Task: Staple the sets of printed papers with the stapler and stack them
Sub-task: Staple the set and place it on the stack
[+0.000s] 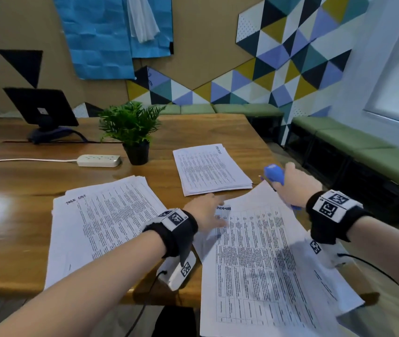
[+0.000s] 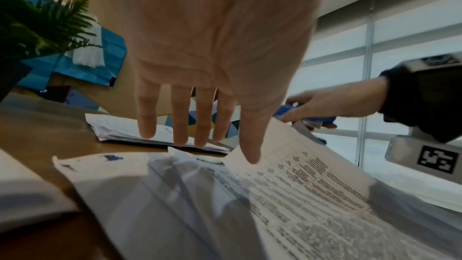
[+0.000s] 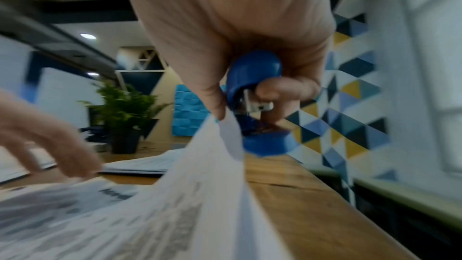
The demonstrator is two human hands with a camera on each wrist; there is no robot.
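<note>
My right hand [image 1: 290, 181] grips a blue stapler [image 1: 274, 175] at the table's right edge. In the right wrist view the stapler [image 3: 255, 102] has the top corner of a printed paper set [image 3: 175, 195] between its jaws, and that corner is lifted. This set [image 1: 261, 259] lies nearest me, headed "ADMIN". My left hand [image 1: 205, 212] hovers with straight fingers [image 2: 180, 118] over its top left corner. A second stack of printed papers [image 1: 101, 220] lies at the left. A third stack [image 1: 210, 169] lies farther back.
A potted plant [image 1: 133, 132] and a white power strip [image 1: 99, 160] stand behind the papers on the wooden table [image 1: 11, 215]. A black tablet on a stand [image 1: 43, 110] is at the back left. Green benches [image 1: 363, 147] run along the right wall.
</note>
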